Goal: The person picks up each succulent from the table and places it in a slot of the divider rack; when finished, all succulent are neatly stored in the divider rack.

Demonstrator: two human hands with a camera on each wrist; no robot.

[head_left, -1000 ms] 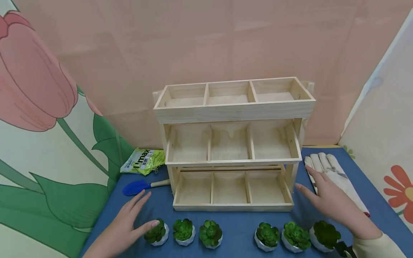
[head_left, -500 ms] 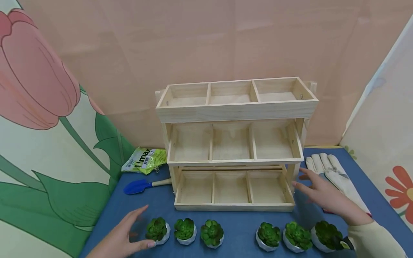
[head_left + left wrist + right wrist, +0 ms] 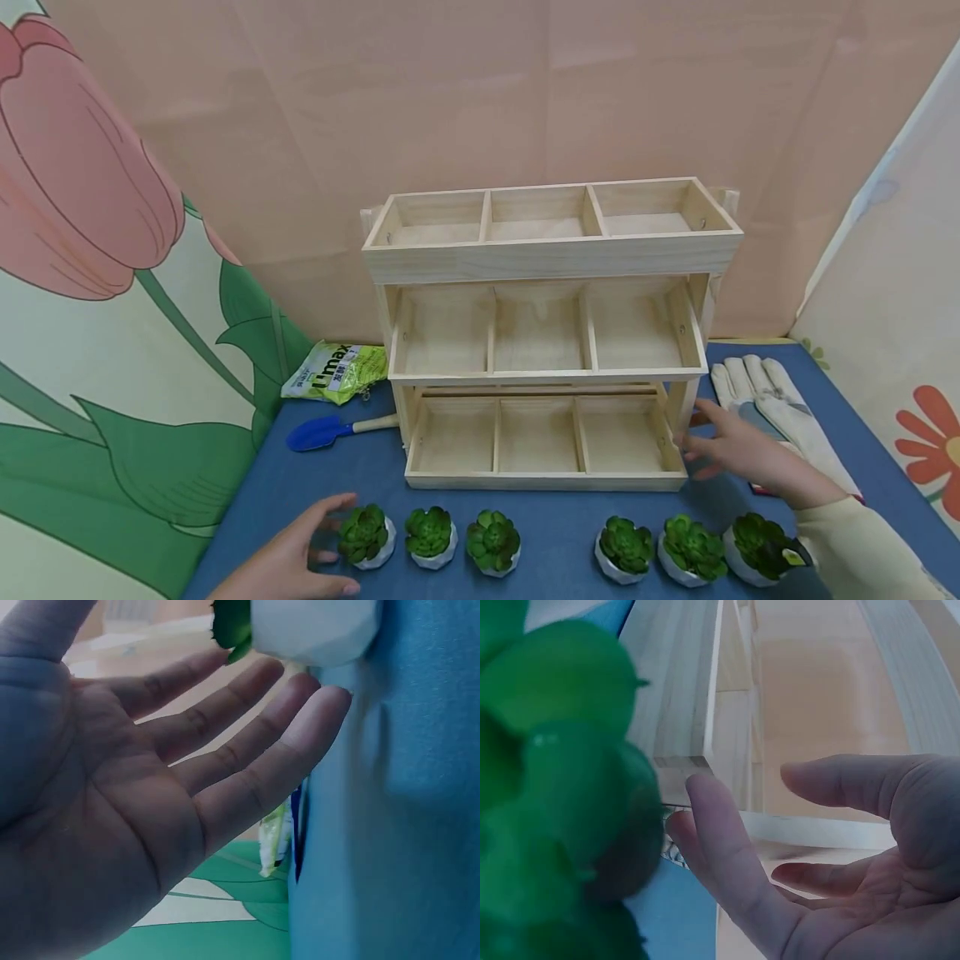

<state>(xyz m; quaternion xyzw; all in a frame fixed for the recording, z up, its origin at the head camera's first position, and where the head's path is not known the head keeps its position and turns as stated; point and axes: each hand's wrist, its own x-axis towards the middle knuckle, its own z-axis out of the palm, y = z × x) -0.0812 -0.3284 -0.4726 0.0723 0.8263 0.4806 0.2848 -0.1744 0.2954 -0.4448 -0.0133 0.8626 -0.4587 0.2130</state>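
Note:
My left hand (image 3: 288, 557) is spread beside the leftmost potted succulent (image 3: 363, 534), thumb and fingers apart. In the left wrist view, its fingers (image 3: 247, 780) reach out just under a white faceted pot (image 3: 315, 630). My right hand (image 3: 742, 457) is at the right end of the bottom tier of a three-tier wooden planter shelf (image 3: 547, 482), fingertips right at the side panel. The right wrist view shows the thumb and fingers (image 3: 735, 862) apart around the corner of that tier. Green succulent leaves (image 3: 562, 772) fill the left of that view.
More small succulents, such as one in the left group (image 3: 492, 537) and one in the right group (image 3: 691, 550), line the blue table front. A blue trowel (image 3: 322, 433) and a green bag (image 3: 337, 372) lie left of the shelf. White gloves (image 3: 787, 408) lie right.
My left hand has come down and toward the front, beside the leftmost succulent. My right hand has moved left from over the gloves to the shelf's lower right side.

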